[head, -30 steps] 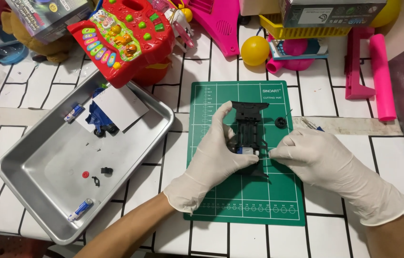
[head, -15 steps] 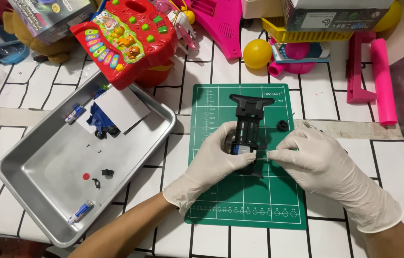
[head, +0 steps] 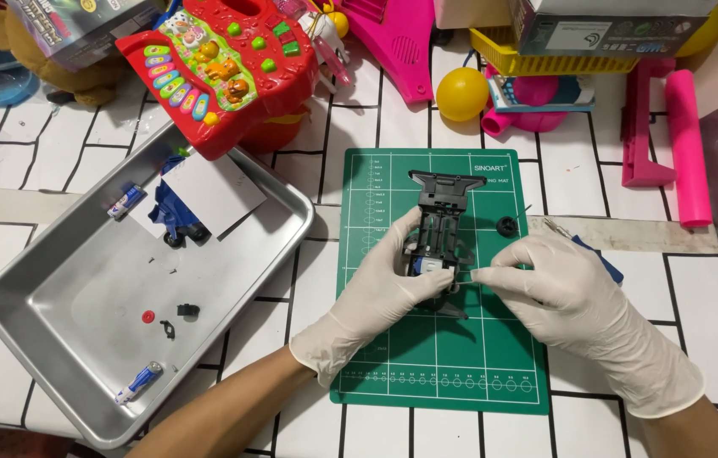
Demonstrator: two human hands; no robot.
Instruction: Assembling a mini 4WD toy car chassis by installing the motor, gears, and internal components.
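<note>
Both hands wear pale latex gloves and meet over a green cutting mat [head: 427, 365] lying on the white tiled counter [head: 350, 136]. The left hand [head: 380, 293] has its grip closed on a black toy-car chassis [head: 438, 233] – thumb and fingers pinch its lower end, where a small blue and silver part shows between the fingertips. The chassis lies flat on the mat, its wide end pointing away from the person. The right hand [head: 562, 297] comes in from the right side with its fingertips pinched narrow and touching the chassis next to the left thumb; whether something thin is held between them cannot be told. A small black wheel [head: 507, 226] sits on the mat just right of the chassis, apart from both hands. Under the right hand a dark blue piece [head: 603, 261] pokes out onto the counter.

Left of the mat lies a metal tray [head: 62, 339]. In it are a white card [head: 206, 191] over a blue toy-car body [head: 174, 216], two small blue and silver batteries [head: 124, 202] [head: 138, 383], a red round bit [head: 148, 317] and a few tiny black parts [head: 187, 310]. A red toy keyboard [head: 223, 64] overhangs the tray's far corner. Farther back – well away from the hands – are a yellow ball [head: 462, 93], pink plastic pieces [head: 673, 127] and a yellow basket [head: 537, 61]
</note>
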